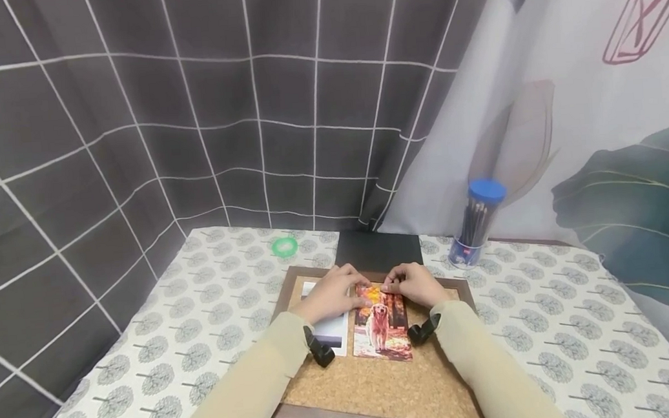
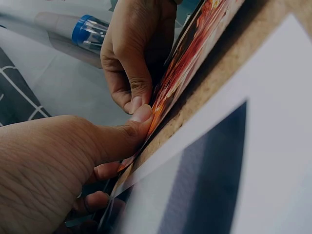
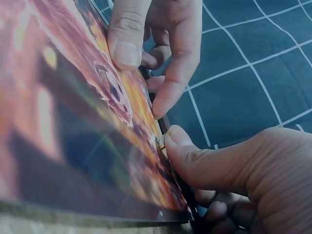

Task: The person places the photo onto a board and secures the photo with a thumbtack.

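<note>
A photo of a golden dog among autumn leaves [image 1: 380, 335] lies on a wood-framed cork board [image 1: 376, 387]. My left hand [image 1: 331, 295] rests at the photo's upper left, its thumb pressing on the print and its fingers reaching to the top edge. From the other side my right hand [image 1: 418, 283] pinches a small pin [image 3: 161, 142] at that top edge, between thumb and curled fingers. Both hands' fingertips are close together there. To the left, a second print with a white border [image 1: 333, 340] lies on the cork, partly under my left hand and wrist.
A green tape roll [image 1: 285, 247] lies behind the board at the left. Past the board's far edge is a flat black item [image 1: 378, 248]. A clear blue-lidded jar of dark sticks [image 1: 476, 222] stands at the back right. A gridded dark curtain [image 1: 217, 113] hangs behind the table.
</note>
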A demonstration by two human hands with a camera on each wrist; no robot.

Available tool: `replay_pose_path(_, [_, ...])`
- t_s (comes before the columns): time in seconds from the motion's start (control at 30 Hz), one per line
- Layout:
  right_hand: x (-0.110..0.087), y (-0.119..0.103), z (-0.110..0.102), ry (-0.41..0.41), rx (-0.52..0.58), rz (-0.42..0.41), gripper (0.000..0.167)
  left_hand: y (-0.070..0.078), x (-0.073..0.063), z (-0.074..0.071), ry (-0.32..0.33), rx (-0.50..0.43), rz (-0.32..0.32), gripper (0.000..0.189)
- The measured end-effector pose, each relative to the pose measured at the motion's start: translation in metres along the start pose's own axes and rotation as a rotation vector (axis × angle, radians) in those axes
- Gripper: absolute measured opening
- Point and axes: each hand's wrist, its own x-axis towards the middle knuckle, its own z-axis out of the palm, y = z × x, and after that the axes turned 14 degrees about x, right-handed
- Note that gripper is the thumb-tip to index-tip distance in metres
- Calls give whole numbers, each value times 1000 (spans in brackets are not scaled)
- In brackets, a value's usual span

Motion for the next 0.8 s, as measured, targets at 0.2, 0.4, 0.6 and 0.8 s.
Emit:
replay_pose_path(0.2, [-5, 2, 5, 5, -17, 26, 15, 3, -7, 1, -18, -11, -12, 42])
replay_pose_path(0.4, [-6, 2, 5, 31, -48, 13, 16, 7, -8, -2, 0, -27, -3, 41])
replay_pose_path(0.6, [-5, -1, 5, 29, -55, 6, 12, 5, -5, -1, -4, -10, -6, 41])
replay_pose_path(0.8, [-3, -2, 3, 52, -58, 15, 15, 5, -2, -3, 15, -16, -5, 41])
